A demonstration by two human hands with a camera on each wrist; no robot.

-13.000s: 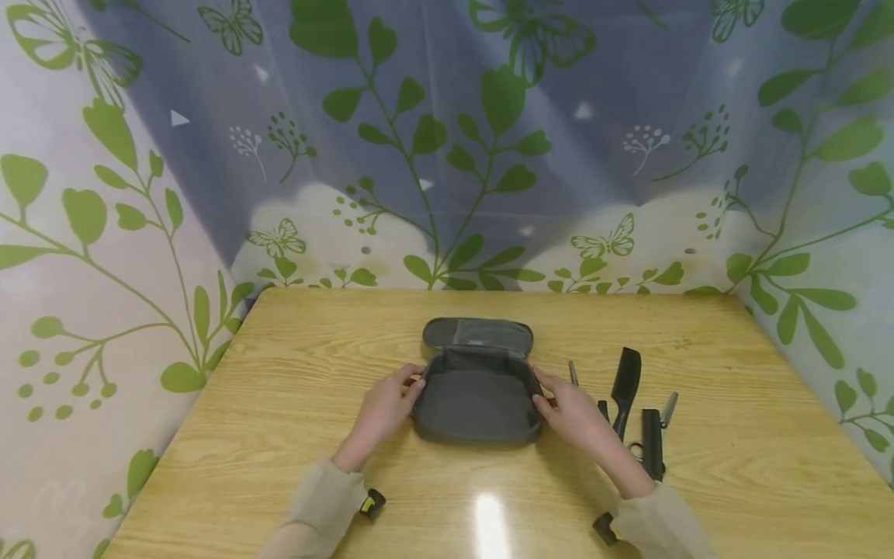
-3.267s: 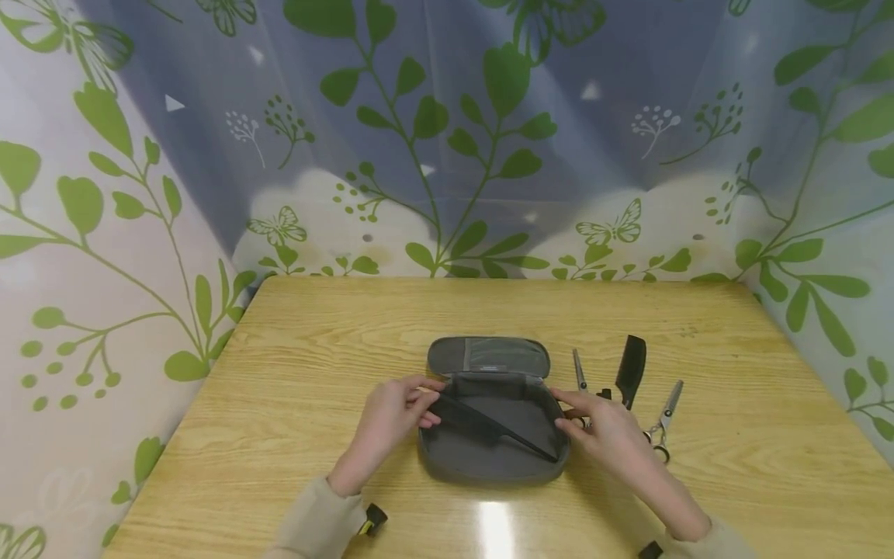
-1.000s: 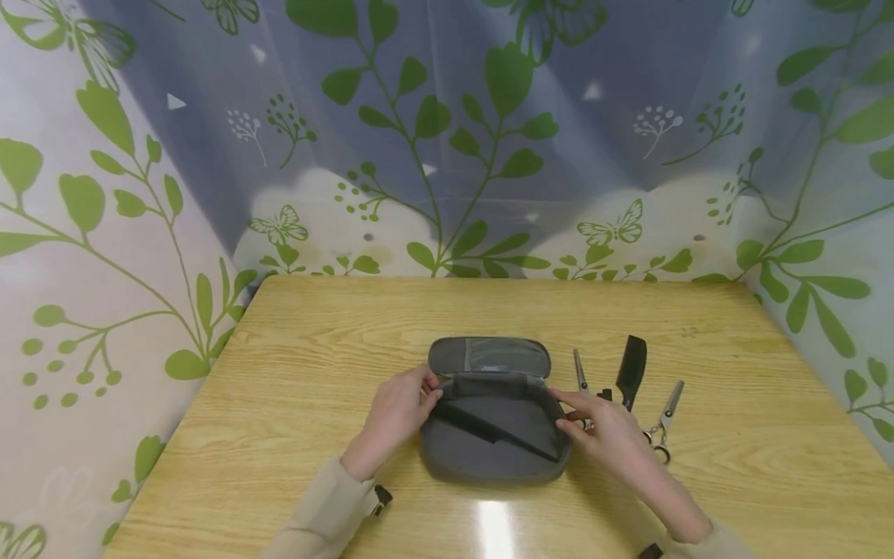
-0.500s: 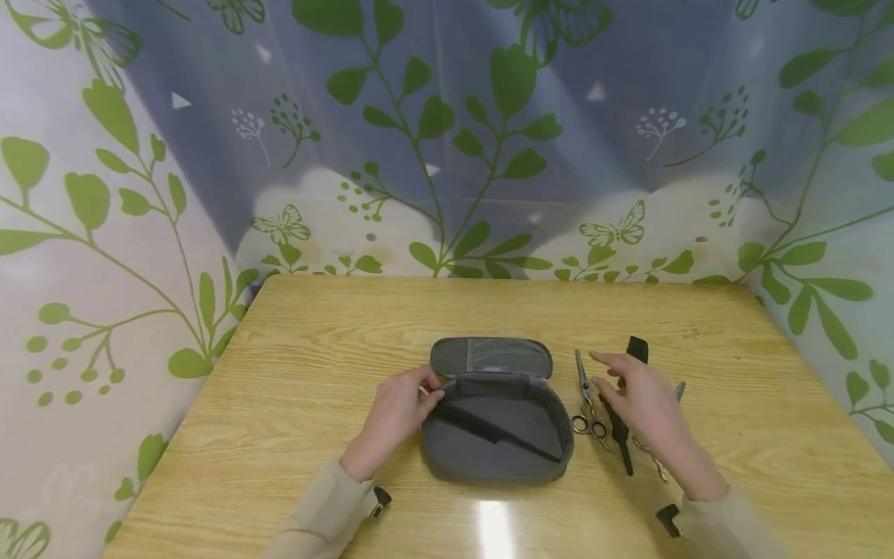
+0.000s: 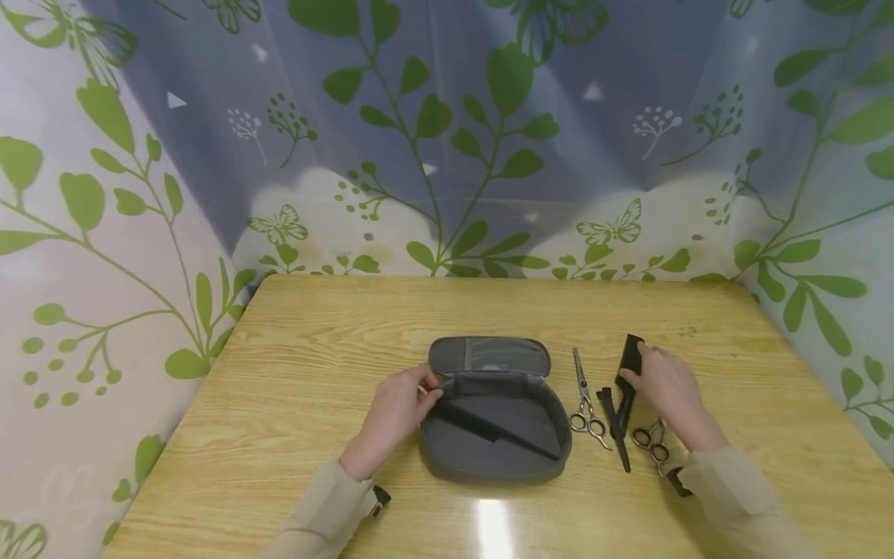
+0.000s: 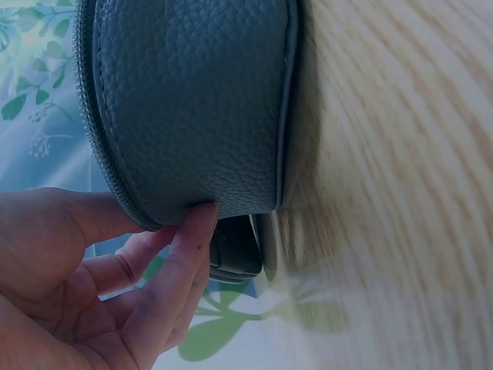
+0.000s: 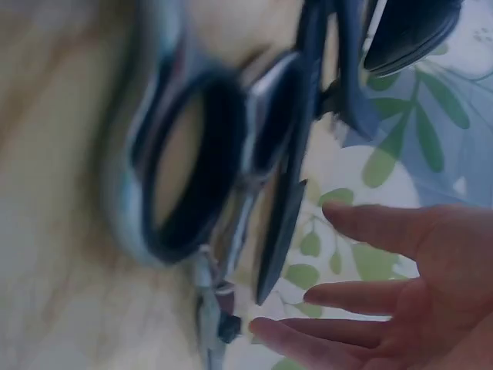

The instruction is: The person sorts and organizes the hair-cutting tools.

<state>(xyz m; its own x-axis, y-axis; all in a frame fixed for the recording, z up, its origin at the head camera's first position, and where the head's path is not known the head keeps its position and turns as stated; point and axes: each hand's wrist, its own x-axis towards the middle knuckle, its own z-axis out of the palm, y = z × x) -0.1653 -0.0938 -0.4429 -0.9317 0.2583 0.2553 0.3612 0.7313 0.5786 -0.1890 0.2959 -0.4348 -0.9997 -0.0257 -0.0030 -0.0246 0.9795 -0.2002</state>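
Observation:
A grey zippered case (image 5: 496, 471) sits with its lid (image 5: 506, 355) folded back. My left hand (image 5: 393, 415) pinches its left rim, and the left wrist view has the thumb and fingers on either side of the case wall (image 6: 192, 108). Inside lies a black comb (image 5: 482, 427), slanting across the bottom. My right hand (image 5: 673, 392) reaches over a black handled comb (image 5: 629, 359); the right wrist view shows its fingers (image 7: 362, 297) straight and spread beside that comb (image 7: 283, 223). Scissors with ring handles (image 5: 650, 445) lie partly hidden under the right hand.
Another pair of scissors (image 5: 583, 388) lies just right of the case. Between the two pairs, a slim black tool (image 5: 616, 427) crosses the handled comb's handle. Patterned curtains (image 5: 489, 194) close off the back and sides of the wooden table (image 5: 314, 334).
The left hand has put the comb down in the case and taken the rim. My right hand has let go of the case's right side and moved right to the handled comb.

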